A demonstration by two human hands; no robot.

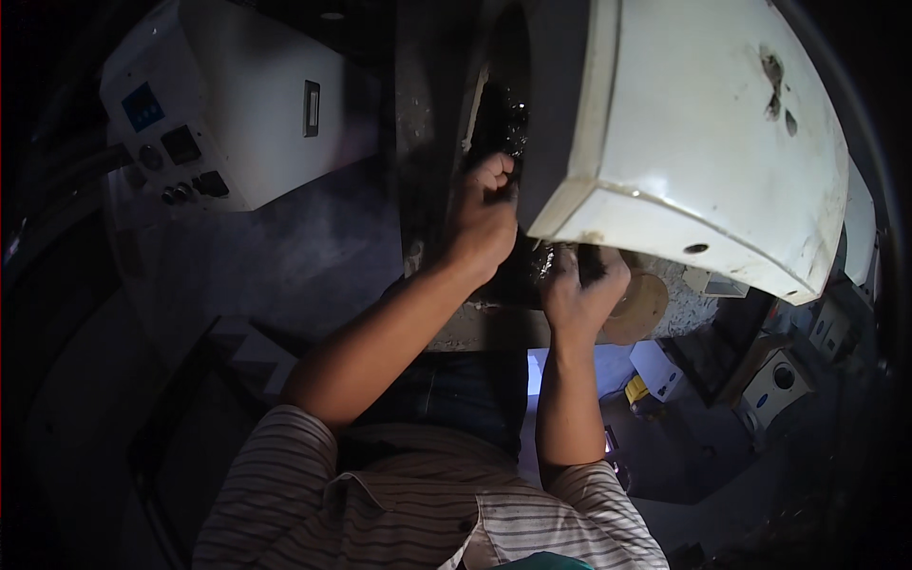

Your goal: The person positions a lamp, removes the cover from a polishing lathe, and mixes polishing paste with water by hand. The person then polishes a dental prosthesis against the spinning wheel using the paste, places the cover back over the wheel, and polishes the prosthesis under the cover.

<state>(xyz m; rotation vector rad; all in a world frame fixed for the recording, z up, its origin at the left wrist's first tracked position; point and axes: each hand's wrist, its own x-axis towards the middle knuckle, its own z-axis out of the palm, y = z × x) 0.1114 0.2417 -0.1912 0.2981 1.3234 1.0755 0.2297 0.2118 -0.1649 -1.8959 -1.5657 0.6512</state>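
Observation:
A large white machine housing [703, 123], scuffed and marked, stands in front of me on the right. My left hand [486, 223] reaches into the dark gap along its left side. Its fingers are curled closed; whatever they grip is too dark to make out. Under the housing's lower front corner is my right hand [586, 285], closed, with its fingertips partly hidden in shadow. Shiny dark material [543, 258] glints right beside those fingers. More glints show in the dark opening [503, 119] beyond my left hand.
A round tan disc [638, 310] sits just right of my right wrist, by a rough grey surface [686, 302]. On the left stands a white control cabinet [275, 109] with knobs. Lower right are a white box [774, 388] with a round black part and a yellow object [636, 388].

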